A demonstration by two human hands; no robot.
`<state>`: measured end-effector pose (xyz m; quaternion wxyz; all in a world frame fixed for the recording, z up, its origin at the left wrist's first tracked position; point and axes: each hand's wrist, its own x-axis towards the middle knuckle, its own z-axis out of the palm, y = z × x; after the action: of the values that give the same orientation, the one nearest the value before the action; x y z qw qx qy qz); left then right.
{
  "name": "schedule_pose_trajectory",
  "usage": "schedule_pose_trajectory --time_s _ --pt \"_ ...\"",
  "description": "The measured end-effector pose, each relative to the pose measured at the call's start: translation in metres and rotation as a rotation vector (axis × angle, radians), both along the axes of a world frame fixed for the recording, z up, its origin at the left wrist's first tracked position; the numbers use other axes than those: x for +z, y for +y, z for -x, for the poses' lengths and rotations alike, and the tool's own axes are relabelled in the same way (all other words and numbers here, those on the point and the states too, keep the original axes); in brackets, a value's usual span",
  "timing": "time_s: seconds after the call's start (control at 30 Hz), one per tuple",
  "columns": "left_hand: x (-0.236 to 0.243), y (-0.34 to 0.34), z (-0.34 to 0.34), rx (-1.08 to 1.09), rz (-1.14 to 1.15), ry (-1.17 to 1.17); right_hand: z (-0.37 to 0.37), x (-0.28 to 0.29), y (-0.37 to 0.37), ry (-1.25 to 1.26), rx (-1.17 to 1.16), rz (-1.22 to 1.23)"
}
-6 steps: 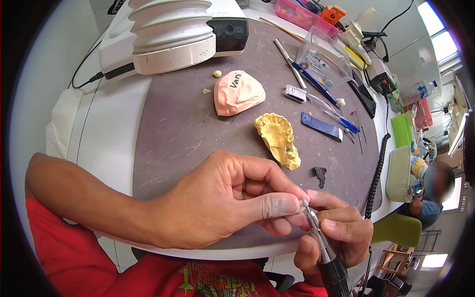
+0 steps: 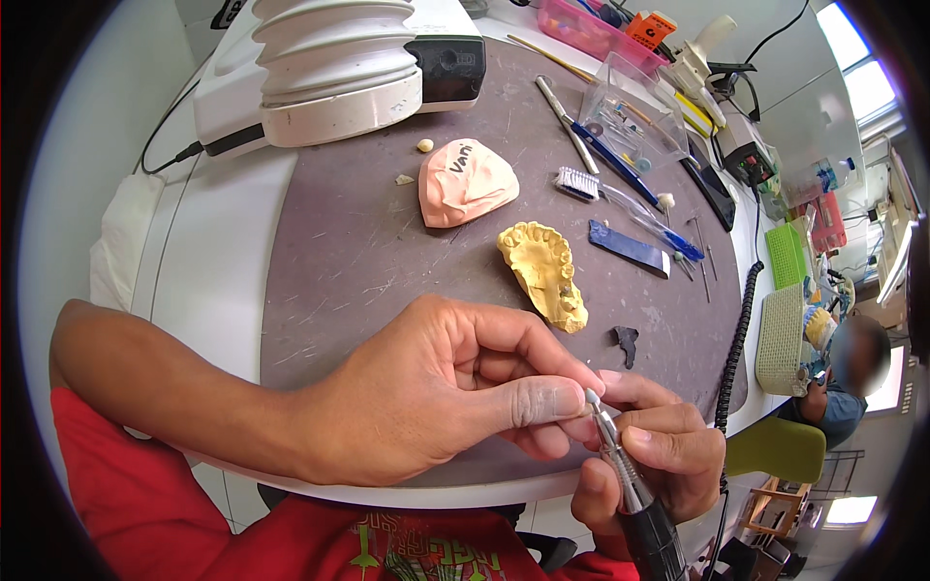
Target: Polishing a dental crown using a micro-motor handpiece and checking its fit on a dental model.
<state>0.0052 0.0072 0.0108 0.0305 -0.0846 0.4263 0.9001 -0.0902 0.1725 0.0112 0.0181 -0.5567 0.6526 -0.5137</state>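
My left hand reaches in from the left, thumb and index finger pinched together. What lies between the fingertips is too small and hidden to make out. My right hand is closed around a dental handpiece, silver at the front and black behind. Its small grey rounded bur meets the left thumb and fingertip. Just beyond the hands lies a yellow dental cast with a row of teeth. Farther back sits a pink plaster base with handwriting on it.
A white machine with a ribbed hose stands at the back left. To the right lie a toothbrush, a blue strip, a dark scrap and a clear box. A coiled black cord hangs along the right edge. Another person sits far right.
My right hand and the handpiece have shifted slightly left, bringing the bur a little closer to the left fingertips. The left hand is nearly still.
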Motion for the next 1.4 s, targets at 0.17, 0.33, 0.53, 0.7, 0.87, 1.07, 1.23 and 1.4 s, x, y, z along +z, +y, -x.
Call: schedule_pose_trajectory --time_s 0.17,0.33,0.53,0.7,0.87,1.07,1.23,1.4 --pt "0.000 0.001 -0.001 0.003 0.017 0.011 -0.001 0.001 0.001 -0.001 -0.020 -0.006" --pt "0.000 0.000 0.001 -0.003 0.017 0.007 -0.002 0.002 0.003 -0.118 -0.044 0.013" --pt "0.000 0.001 0.001 -0.010 0.009 0.016 -0.002 0.003 0.002 -0.071 -0.037 -0.002" --pt "-0.001 0.001 0.000 -0.005 0.016 0.015 -0.003 0.000 0.001 -0.118 -0.062 0.029" --pt "-0.002 -0.001 0.000 -0.003 0.041 0.016 0.001 -0.002 0.000 -0.043 -0.019 0.005" --pt "0.001 0.001 0.001 0.004 -0.018 0.026 -0.003 0.005 0.007 -0.101 -0.024 -0.019" --pt "-0.001 -0.001 0.000 -0.014 -0.008 -0.005 0.001 0.000 0.006 -0.096 0.036 -0.026" --pt "0.000 0.000 0.000 -0.018 -0.030 0.000 0.000 0.001 0.007 -0.073 0.041 -0.039"
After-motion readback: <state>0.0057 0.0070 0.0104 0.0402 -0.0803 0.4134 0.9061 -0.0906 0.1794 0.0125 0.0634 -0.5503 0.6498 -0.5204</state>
